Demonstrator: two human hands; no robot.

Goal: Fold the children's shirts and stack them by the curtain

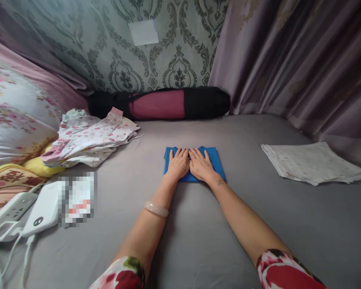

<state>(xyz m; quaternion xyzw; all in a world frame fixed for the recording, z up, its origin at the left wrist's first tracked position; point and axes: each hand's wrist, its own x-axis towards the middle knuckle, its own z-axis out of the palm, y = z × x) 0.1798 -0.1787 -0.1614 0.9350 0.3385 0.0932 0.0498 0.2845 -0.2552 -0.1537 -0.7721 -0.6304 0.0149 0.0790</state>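
A folded blue cloth item (216, 162), perhaps a garment, lies flat on the grey sheet (243, 224) in the middle of the head view. My left hand (178, 163) rests palm down on it with the fingers stretched out. Beside it, my right hand (201, 163) also presses flat on the blue fabric, fingers extended and slightly spread. The two hands nearly touch at the centre and cover much of the item's middle. Neither hand grips anything.
A pile of printed clothes (93, 138) sits to the left; folded pale cloths (313, 162) lie to the right. A long black-and-maroon bag (156, 105) borders the wall. At left are a power bank (45, 208), a power strip (13, 214) and cables.
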